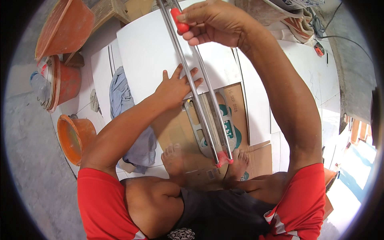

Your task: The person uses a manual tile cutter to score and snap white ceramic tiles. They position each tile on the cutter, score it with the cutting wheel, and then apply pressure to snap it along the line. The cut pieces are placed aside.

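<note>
A: Where was the tile (160,48)?

B: It lay flat on the cutter (208,120), under both rails (200,92). The left hand (176,86) pressed it with fingers spread, palm down, clasping nothing. The right hand (212,24), farther out, was clenched round the red handle (179,20).

A: How would it handle?

B: Likely stiff, smooth, fairly heavy and brittle; best taken by its edges with both hands, not by a corner.

A: And around them?

B: Cardboard (176,132) lay under the cutter, just nearer than the left grip. A blue cloth (124,100) lay to its left, orange buckets (76,138) beyond that.
</note>
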Demonstrator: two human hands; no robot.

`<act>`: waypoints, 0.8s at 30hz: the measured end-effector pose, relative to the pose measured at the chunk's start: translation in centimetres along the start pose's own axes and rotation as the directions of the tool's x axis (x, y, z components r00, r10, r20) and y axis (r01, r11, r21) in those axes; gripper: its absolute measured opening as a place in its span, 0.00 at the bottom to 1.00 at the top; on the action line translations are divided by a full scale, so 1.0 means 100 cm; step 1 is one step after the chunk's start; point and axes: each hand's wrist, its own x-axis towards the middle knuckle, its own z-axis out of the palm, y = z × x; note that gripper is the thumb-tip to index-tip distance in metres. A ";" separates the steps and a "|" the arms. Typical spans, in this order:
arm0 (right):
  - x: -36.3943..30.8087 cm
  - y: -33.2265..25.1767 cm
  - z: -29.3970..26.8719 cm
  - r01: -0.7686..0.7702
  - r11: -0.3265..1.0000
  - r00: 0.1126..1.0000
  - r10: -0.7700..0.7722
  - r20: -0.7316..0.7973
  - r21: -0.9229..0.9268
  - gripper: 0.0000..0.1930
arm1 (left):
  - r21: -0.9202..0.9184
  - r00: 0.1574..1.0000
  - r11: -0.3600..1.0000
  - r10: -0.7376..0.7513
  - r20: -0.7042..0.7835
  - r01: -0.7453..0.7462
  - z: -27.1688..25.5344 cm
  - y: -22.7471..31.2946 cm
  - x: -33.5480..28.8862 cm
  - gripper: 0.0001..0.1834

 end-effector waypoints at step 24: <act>-0.009 0.028 0.000 -0.116 0.976 0.988 0.094 -0.124 -0.183 0.20 | -0.028 1.000 0.999 0.017 -0.017 -0.018 -0.004 -0.002 0.003 0.53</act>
